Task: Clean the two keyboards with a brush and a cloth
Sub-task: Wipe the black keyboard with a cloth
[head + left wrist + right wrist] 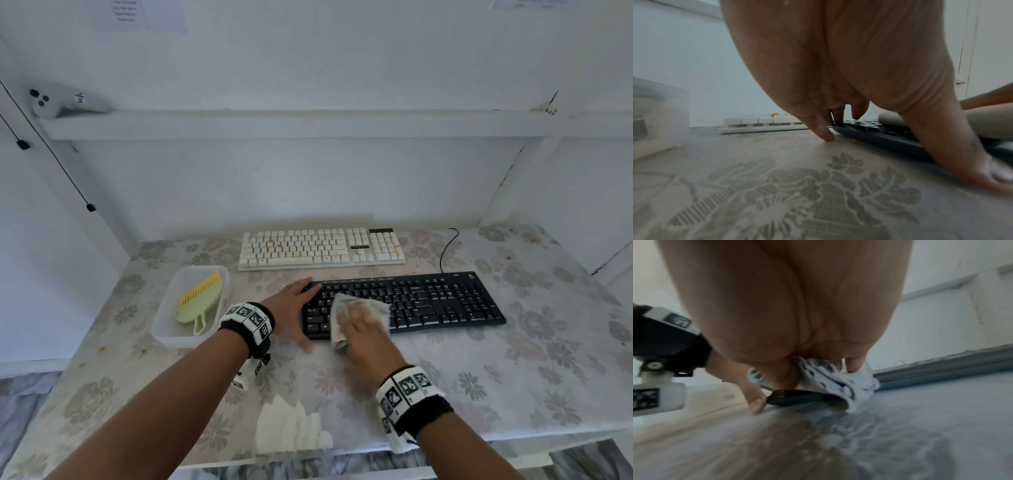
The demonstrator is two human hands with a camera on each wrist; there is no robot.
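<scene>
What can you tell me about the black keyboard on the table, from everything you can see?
The black keyboard is a flat, full-size plastic board with white-lettered keys, a number pad at its right end and a thin black cable running from its back edge. It lies flat on the flowered table cover, nearer the person than the white keyboard. The left hand rests on its left end, steadying it, while the right hand presses a cloth onto its keys.
</scene>
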